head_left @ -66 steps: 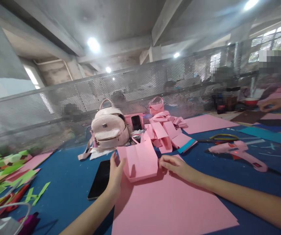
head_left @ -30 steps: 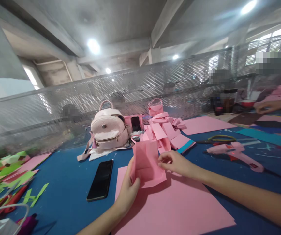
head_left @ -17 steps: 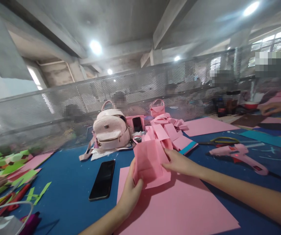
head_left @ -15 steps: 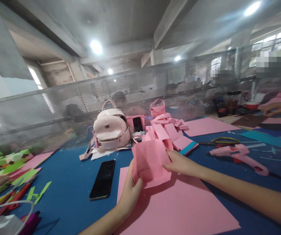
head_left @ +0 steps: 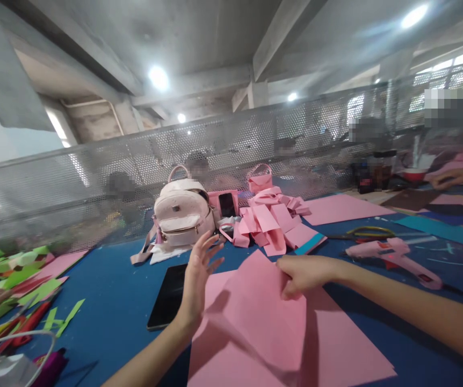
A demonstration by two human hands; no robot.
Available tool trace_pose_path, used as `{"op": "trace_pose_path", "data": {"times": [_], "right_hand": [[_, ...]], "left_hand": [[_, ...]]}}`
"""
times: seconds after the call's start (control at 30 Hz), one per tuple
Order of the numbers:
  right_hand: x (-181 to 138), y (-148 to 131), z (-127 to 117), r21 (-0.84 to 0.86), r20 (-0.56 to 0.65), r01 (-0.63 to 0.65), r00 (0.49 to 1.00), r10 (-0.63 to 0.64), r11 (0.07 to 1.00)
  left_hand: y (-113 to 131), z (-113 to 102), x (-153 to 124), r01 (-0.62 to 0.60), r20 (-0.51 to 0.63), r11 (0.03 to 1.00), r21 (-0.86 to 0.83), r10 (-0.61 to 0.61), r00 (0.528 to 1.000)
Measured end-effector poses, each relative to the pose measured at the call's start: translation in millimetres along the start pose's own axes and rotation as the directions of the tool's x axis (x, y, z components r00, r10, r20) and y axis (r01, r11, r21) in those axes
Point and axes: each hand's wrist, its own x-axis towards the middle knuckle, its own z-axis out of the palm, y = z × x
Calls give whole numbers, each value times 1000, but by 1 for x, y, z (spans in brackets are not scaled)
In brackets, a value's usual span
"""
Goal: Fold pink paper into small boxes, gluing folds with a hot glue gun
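Observation:
My right hand [head_left: 306, 274] pinches the edge of a creased pink paper piece [head_left: 261, 312], which tilts over a flat stack of pink sheets [head_left: 348, 349]. Fingers spread, my left hand [head_left: 201, 279] is raised just left of the piece and holds nothing. It covers part of a black phone [head_left: 167, 298] lying on the blue table [head_left: 106, 301]. Beyond the stack sits a heap of folded pink strips [head_left: 266, 223], with a small pink paper bag [head_left: 260, 183] behind it.
A pale backpack [head_left: 185, 215] stands at the back beside another phone [head_left: 226, 205]. To the right lie a pink glue gun [head_left: 396, 258] and scissors [head_left: 370, 233]. Green scraps [head_left: 64, 317], red-handled scissors [head_left: 34, 322] and a white charger [head_left: 12, 371] lie left. Another person's hand [head_left: 461, 176] is far right.
My left hand has let go of the pink piece and opened, moving up and left. My right hand has brought the piece down and turned it over the stack.

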Motion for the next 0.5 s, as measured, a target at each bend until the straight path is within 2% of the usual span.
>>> {"op": "trace_pose_path", "data": {"times": [0.07, 0.13, 0.2, 0.3, 0.33, 0.4, 0.5], "right_hand": [[-2, -6, -7, -80, 105, 63, 993, -55, 995], [1, -11, -11, -189, 160, 128, 982, -98, 974], [8, -16, -9, -261, 214, 184, 968, -129, 948], [21, -25, 2, -290, 184, 193, 972, -144, 937], [25, -29, 7, -285, 134, 186, 979, -153, 940], [31, -34, 17, -289, 43, 165, 986, -159, 943], [36, -37, 25, -310, -2, 148, 988, -156, 939]], "left_hand": [[11, -3, 4, -151, 108, 977, 153, 136, 985], [19, 0, -1, -293, 291, 880, 374, 189, 938], [22, 7, -10, -442, 428, 714, 543, 217, 877], [15, 22, -21, -562, 575, 432, 706, 116, 810], [11, 25, -23, -570, 589, 348, 744, 61, 806], [3, 29, -24, -535, 557, 234, 812, -35, 830], [-8, 25, -23, -387, 425, 227, 893, -146, 894]]}}
